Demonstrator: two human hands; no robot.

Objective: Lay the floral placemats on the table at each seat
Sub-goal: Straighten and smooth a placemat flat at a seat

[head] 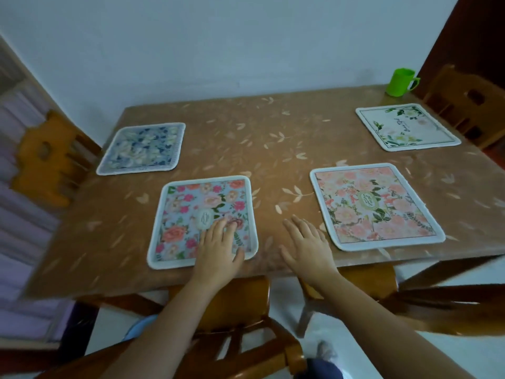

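Observation:
Several floral placemats lie flat on the brown leaf-patterned table (273,138). A blue one with pink roses (188,212) is at the near left, and my left hand (220,246) rests flat on its near right corner, fingers spread. A pale pink one (374,206) lies at the near right. My right hand (307,246) lies open on the bare table between these two mats, touching neither. A blue-and-white mat (142,149) sits at the far left and a white one with green leaves (407,127) at the far right.
A green plastic mug (401,82) stands at the far right corner near the wall. Wooden chairs stand at the left (46,157), far right (470,102) and near edge (237,310) below my arms. The table backs against a white wall.

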